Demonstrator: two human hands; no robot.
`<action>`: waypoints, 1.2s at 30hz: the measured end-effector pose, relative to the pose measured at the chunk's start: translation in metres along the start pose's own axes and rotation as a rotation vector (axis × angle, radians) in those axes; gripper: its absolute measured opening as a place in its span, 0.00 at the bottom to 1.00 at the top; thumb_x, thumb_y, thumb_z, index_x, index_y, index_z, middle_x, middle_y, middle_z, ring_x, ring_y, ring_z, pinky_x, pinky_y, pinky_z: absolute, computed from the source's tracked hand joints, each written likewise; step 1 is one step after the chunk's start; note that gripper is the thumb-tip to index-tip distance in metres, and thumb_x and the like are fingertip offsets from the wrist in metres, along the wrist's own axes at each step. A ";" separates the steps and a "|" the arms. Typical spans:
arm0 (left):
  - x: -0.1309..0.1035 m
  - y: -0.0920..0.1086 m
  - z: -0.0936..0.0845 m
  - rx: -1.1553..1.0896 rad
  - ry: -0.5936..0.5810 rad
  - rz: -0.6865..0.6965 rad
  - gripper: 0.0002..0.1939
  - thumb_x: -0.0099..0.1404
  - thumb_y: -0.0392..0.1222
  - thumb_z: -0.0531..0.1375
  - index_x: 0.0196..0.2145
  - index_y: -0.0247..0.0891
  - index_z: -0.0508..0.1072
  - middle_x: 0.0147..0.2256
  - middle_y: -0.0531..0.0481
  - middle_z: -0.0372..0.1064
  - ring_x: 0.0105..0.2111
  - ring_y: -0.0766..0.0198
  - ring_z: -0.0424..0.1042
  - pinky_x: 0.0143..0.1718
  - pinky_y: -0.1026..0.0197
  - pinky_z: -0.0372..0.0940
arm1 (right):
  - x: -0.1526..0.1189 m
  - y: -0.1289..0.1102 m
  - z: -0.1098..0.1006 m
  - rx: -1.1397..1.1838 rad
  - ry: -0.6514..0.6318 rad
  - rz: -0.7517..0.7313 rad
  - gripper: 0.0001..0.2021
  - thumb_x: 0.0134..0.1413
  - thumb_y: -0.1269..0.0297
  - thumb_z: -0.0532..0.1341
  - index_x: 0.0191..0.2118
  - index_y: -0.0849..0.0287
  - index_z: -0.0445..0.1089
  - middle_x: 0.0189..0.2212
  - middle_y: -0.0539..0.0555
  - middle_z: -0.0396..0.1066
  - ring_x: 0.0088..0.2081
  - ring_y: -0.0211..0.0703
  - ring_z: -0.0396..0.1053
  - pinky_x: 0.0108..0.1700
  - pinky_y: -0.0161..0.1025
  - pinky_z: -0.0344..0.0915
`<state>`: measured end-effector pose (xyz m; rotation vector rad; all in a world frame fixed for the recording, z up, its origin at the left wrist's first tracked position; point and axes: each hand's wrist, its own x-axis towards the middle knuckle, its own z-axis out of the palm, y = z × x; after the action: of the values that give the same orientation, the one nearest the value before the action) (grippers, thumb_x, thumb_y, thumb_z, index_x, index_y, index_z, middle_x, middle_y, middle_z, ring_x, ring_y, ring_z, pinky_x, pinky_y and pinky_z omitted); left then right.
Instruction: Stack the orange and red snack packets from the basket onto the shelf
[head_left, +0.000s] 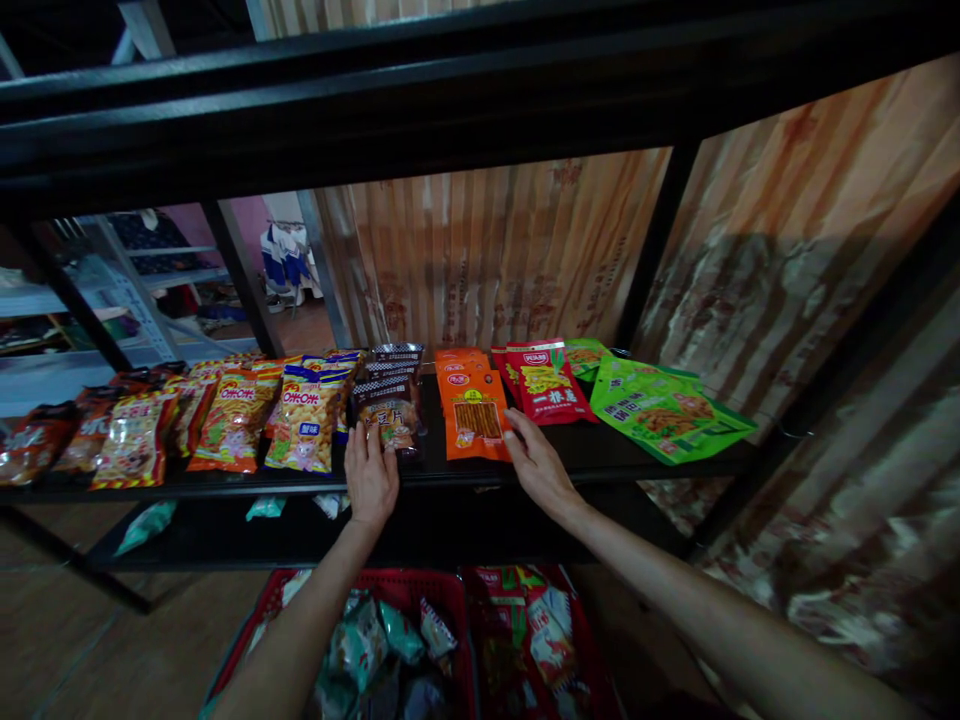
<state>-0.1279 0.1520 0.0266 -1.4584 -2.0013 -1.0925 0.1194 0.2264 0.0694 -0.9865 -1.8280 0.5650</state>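
Observation:
My left hand rests with its fingers spread against the lower front of a dark brown snack bag, the front one of a short row. My right hand is open, fingertips at the right edge of an orange snack packet that lies at the front of a stack. Just behind that hand are red packets. Neither hand is closed around anything. Both reach over the front edge of the black shelf.
Blue-and-yellow bags and orange bags line the shelf's left. Green packets lie at the right. A red basket of bags stands below, beside more red packets. A black beam crosses above.

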 end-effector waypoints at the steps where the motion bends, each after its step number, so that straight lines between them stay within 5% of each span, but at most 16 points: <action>1: 0.009 0.001 0.000 0.032 -0.009 -0.047 0.25 0.67 0.44 0.47 0.58 0.28 0.62 0.59 0.28 0.57 0.62 0.46 0.53 0.58 0.41 0.54 | 0.000 -0.001 0.002 0.000 -0.007 -0.008 0.23 0.58 0.54 0.49 0.56 0.56 0.62 0.58 0.60 0.61 0.60 0.49 0.58 0.62 0.53 0.52; 5: 0.033 0.008 0.001 0.161 -0.088 -0.110 0.30 0.65 0.48 0.49 0.58 0.24 0.61 0.58 0.24 0.56 0.56 0.40 0.61 0.52 0.42 0.60 | 0.005 -0.020 0.019 0.027 -0.114 -0.035 0.23 0.59 0.55 0.48 0.57 0.58 0.61 0.58 0.61 0.62 0.60 0.48 0.59 0.62 0.52 0.54; 11: 0.037 0.008 0.010 0.222 -0.109 -0.082 0.31 0.65 0.51 0.50 0.59 0.27 0.61 0.60 0.24 0.54 0.54 0.39 0.64 0.49 0.44 0.63 | 0.022 -0.051 0.070 0.098 -0.282 0.013 0.24 0.61 0.58 0.46 0.59 0.62 0.59 0.59 0.62 0.61 0.60 0.48 0.58 0.62 0.51 0.53; 20: 0.035 0.000 0.021 0.173 -0.051 -0.029 0.31 0.66 0.49 0.48 0.60 0.25 0.58 0.61 0.23 0.51 0.56 0.39 0.61 0.50 0.42 0.62 | 0.036 -0.053 0.124 0.124 -0.366 0.036 0.23 0.61 0.59 0.47 0.58 0.63 0.61 0.59 0.60 0.60 0.61 0.45 0.56 0.64 0.47 0.50; 29: 0.035 0.004 0.021 0.123 -0.008 -0.023 0.31 0.66 0.52 0.47 0.59 0.26 0.59 0.59 0.23 0.54 0.58 0.38 0.57 0.52 0.38 0.58 | 0.031 -0.052 0.117 0.077 -0.336 0.027 0.22 0.62 0.59 0.47 0.58 0.58 0.61 0.60 0.56 0.60 0.63 0.44 0.53 0.65 0.48 0.49; 36: 0.030 -0.001 0.020 0.070 0.038 0.018 0.28 0.67 0.49 0.48 0.59 0.29 0.59 0.60 0.26 0.54 0.62 0.40 0.50 0.56 0.36 0.54 | 0.027 -0.038 0.056 0.007 -0.136 -0.128 0.24 0.62 0.58 0.45 0.59 0.61 0.60 0.62 0.61 0.56 0.64 0.45 0.51 0.65 0.48 0.48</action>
<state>-0.1377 0.1853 0.0357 -1.4072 -1.9770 -1.0246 0.0482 0.2291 0.0865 -0.8364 -1.9918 0.5711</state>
